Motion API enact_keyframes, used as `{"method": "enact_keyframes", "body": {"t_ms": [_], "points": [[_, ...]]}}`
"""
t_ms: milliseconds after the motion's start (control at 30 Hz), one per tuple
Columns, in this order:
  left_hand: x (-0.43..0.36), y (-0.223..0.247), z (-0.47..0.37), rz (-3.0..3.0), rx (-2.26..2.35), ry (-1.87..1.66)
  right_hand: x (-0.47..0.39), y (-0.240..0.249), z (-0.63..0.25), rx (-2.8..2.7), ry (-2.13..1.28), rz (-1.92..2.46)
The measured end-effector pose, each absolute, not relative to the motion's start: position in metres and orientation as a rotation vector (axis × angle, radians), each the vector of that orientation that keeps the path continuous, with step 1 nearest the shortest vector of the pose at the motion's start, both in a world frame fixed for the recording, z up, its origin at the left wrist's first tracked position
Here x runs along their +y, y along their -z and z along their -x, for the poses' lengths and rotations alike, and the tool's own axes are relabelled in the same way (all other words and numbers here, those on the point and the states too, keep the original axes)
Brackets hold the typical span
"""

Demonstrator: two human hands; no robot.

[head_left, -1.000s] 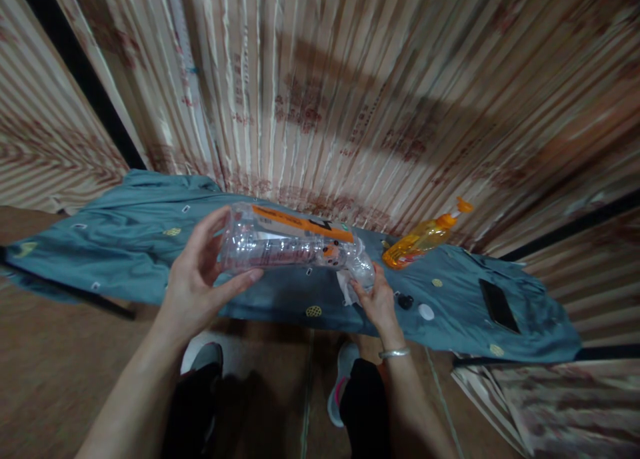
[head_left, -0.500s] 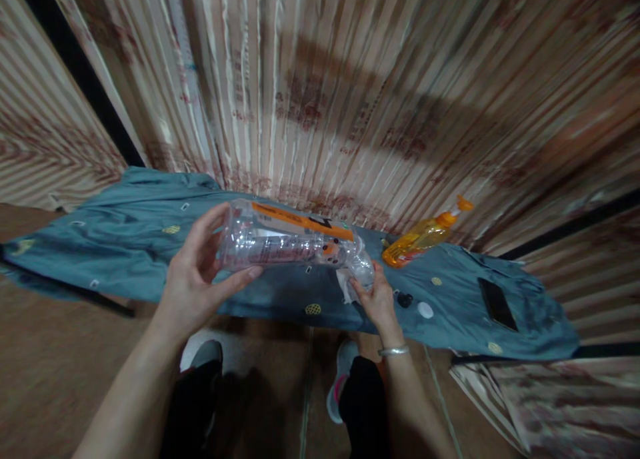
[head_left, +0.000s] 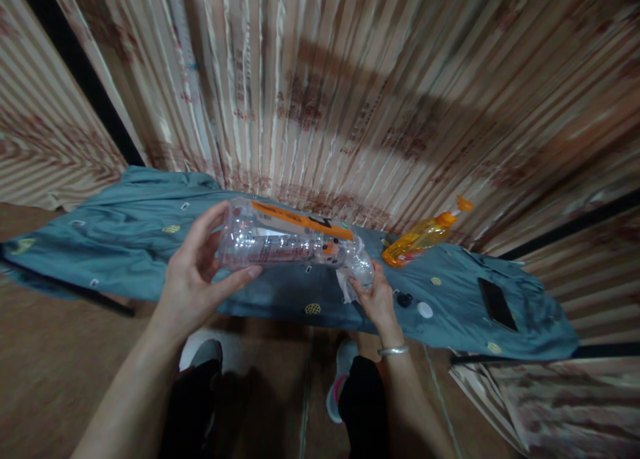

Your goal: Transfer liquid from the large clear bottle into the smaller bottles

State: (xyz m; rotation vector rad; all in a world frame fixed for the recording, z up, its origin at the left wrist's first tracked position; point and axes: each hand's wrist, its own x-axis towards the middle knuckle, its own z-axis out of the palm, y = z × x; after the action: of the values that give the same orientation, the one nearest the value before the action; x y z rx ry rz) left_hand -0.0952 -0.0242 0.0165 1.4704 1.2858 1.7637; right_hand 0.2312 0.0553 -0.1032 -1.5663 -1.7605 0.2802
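Observation:
A large clear plastic bottle (head_left: 290, 246) with an orange label band lies sideways between my two hands, above the cloth. Around its wide base, at the left end, my left hand (head_left: 193, 282) is curled, thumb along the near side. My right hand (head_left: 379, 302) grips the narrow end of the bottle at the right. A white piece of tissue or wipe (head_left: 346, 287) hangs by the right fingers, beneath the neck. Whether it is pinched or only touching, I cannot tell. Inside the bottle no liquid shows.
A teal cloth (head_left: 270, 302) covers the narrow table. To the right are an orange pump bottle (head_left: 420, 239), a small black cap-like piece (head_left: 405, 300), a white round disc (head_left: 425, 310) and a black phone (head_left: 497, 304). A patterned curtain (head_left: 320, 99) hangs behind the table.

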Motion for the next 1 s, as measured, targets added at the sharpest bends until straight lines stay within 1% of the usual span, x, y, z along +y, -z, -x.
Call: {"method": "enact_keyframes", "body": {"t_ms": [1000], "points": [[-0.0261, -0.0169, 0.0967, -1.507, 1.304, -1.729, 0.0558, 0.1048, -0.2307, -1.747, -0.268, 1.559]]}}
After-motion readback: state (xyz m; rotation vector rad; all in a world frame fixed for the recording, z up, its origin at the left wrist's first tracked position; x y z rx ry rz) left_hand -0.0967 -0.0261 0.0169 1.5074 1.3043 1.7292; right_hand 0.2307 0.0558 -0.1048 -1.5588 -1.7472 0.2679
